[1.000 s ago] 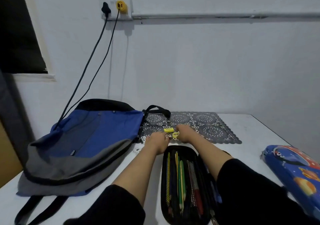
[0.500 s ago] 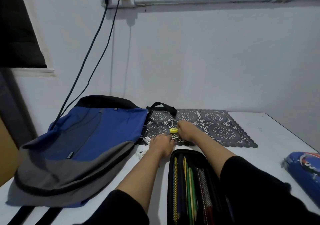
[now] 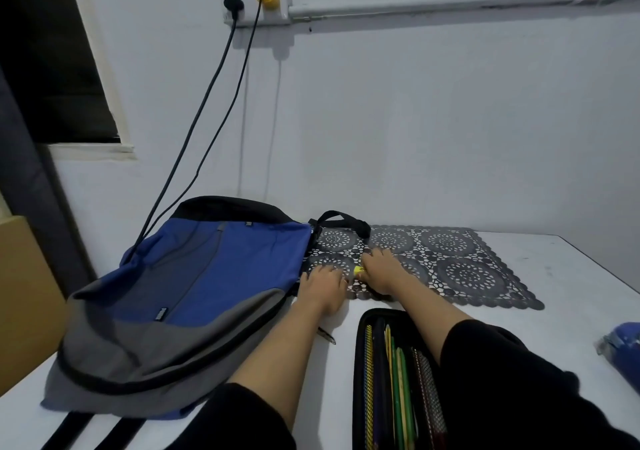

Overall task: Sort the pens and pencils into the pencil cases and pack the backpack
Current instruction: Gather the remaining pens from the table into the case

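An open black pencil case (image 3: 360, 363) lies near the table's front edge, holding several pencils (image 3: 398, 387) laid lengthwise. To its left, a blue and grey backpack (image 3: 194, 287) lies flat. My right hand (image 3: 382, 269) rests on the dark lace mat (image 3: 460, 269) and pinches a small yellow object (image 3: 358, 270) at its thumb side. Just left of it, my left hand (image 3: 323, 285) lies with its fingers stretched onto the mat's edge; whatever is under it is hidden. A dark pen (image 3: 327, 335) pokes out from beneath my left forearm. A blue pencil case (image 3: 623, 344) shows at the right edge.
The white table (image 3: 561, 297) runs up to the wall at the back. Two cables (image 3: 194, 131) hang from a wall socket down behind the backpack. The backpack's straps (image 3: 83, 432) trail over the table's front edge. A brown box (image 3: 24, 293) stands on the left.
The camera has tilted and shifted, sliding the blue pencil case towards the right edge. Both hands have reached further onto the mat, and my left fingers have stretched out. The yellow object is still in my right hand.
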